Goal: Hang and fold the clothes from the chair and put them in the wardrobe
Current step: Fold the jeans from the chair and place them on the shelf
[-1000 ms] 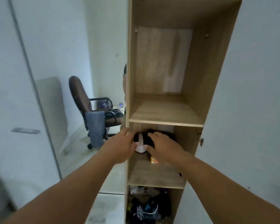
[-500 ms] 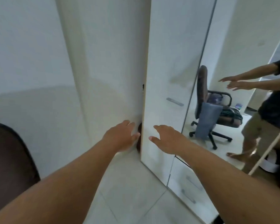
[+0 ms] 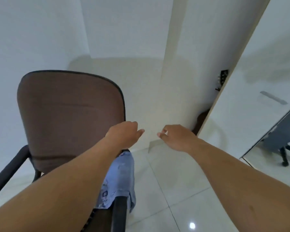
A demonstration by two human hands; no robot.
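Observation:
A brown office chair (image 3: 69,114) with black armrests stands at the left. A light blue garment (image 3: 120,180) hangs over its right armrest, partly hidden by my left forearm. My left hand (image 3: 124,134) hovers in front of the chair's backrest edge, fingers loosely curled and holding nothing. My right hand (image 3: 176,136) is held out beside it over the floor, also loosely curled and empty. The white wardrobe door (image 3: 251,91) with a grey handle is at the right.
A mirrored wardrobe panel (image 3: 285,139) at the far right reflects the chair's base. A dark guitar (image 3: 206,118) leans in the gap between wall and wardrobe. White floor tiles (image 3: 171,190) lie between chair and wardrobe.
The view has turned left from the wardrobe shelf to the chair. Both hands left the dark item on the shelf and now hang empty in front of the chair.

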